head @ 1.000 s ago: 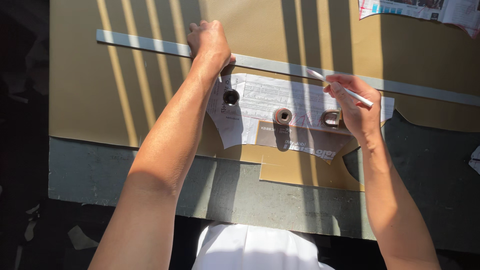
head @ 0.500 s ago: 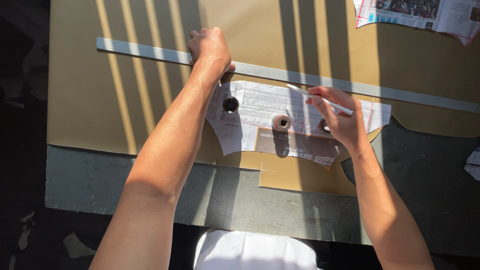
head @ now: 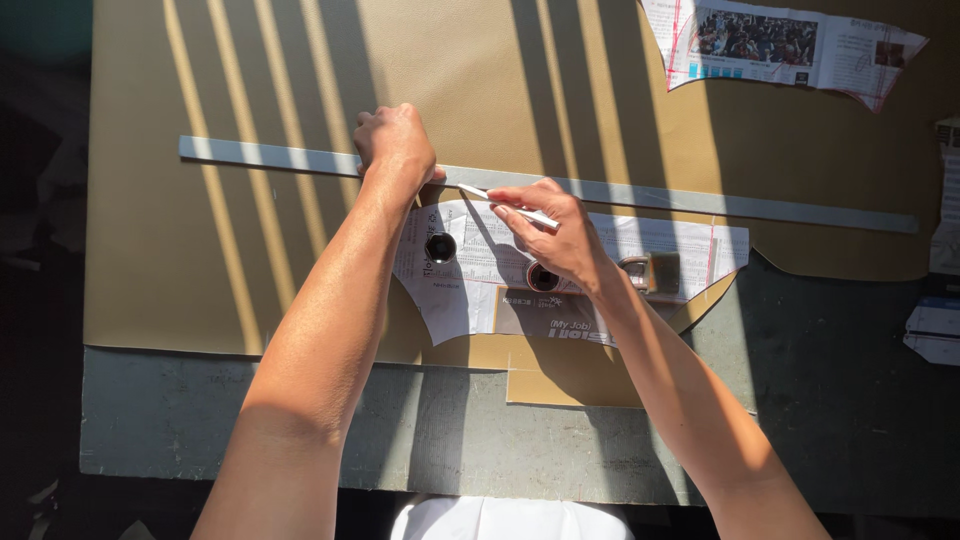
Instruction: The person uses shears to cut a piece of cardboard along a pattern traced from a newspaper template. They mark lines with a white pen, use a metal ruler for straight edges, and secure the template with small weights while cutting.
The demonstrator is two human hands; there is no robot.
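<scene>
My left hand (head: 395, 143) presses down on a long metal ruler (head: 250, 156) that lies across a tan sheet of material (head: 200, 260). My right hand (head: 555, 230) holds a thin white marking pen (head: 510, 205), its tip at the ruler's lower edge just right of my left hand. Below the ruler lies a newspaper pattern piece (head: 470, 290), held flat by a small round weight (head: 441, 246), a second round weight (head: 542, 277) under my right wrist, and a padlock (head: 650, 271).
Another cut newspaper piece (head: 780, 45) lies at the top right on the tan sheet. More paper scraps (head: 935, 330) sit at the right edge. The grey table (head: 300, 430) shows in front of the sheet; bars of shadow cross the surface.
My right hand has moved left along the ruler with the pen, from above the padlock to close beside my left hand. My left hand has stayed on the ruler.
</scene>
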